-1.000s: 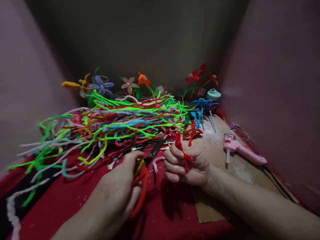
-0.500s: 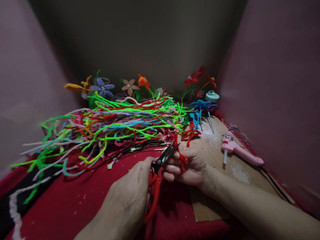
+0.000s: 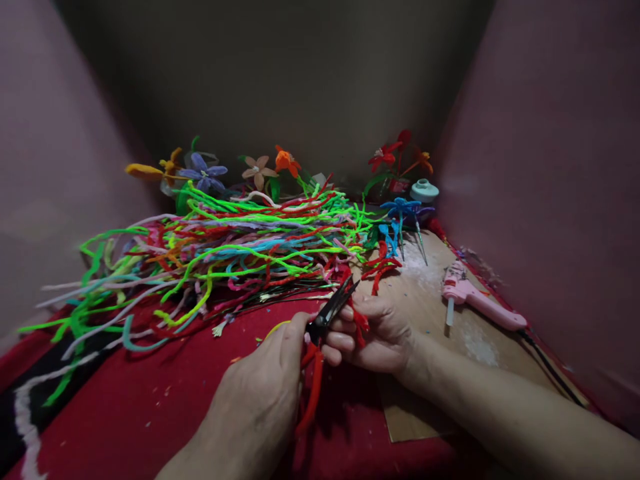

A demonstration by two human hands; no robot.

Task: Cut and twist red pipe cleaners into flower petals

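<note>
My left hand (image 3: 265, 377) is closed round red-handled pliers (image 3: 327, 319) with long, pointed black jaws. One curved red handle hangs below the palm; the other is mostly hidden. The jaws point up and right, slightly apart at the tips, beside my right hand (image 3: 377, 333). In the curled fingers of my right hand is a bent red pipe cleaner (image 3: 359, 323), whose upper end shows behind the jaws. Whether the jaws grip it I cannot tell. More red pipe cleaner pieces (image 3: 383, 269) lie just beyond.
A heap of coloured pipe cleaners (image 3: 250, 233) spreads across the red cloth (image 3: 150, 407). At right, a pink glue gun (image 3: 475, 303) rests on a brown board (image 3: 425, 413). Blue flowers (image 3: 401, 207) stand beyond it, near a pale blue bottle (image 3: 424, 191). Finished flowers (image 3: 204, 172) line the back.
The pliers and both hands have shifted slightly. The jaw tips are a little closer together, and the red pipe cleaner has moved slightly left with my right fingers.
</note>
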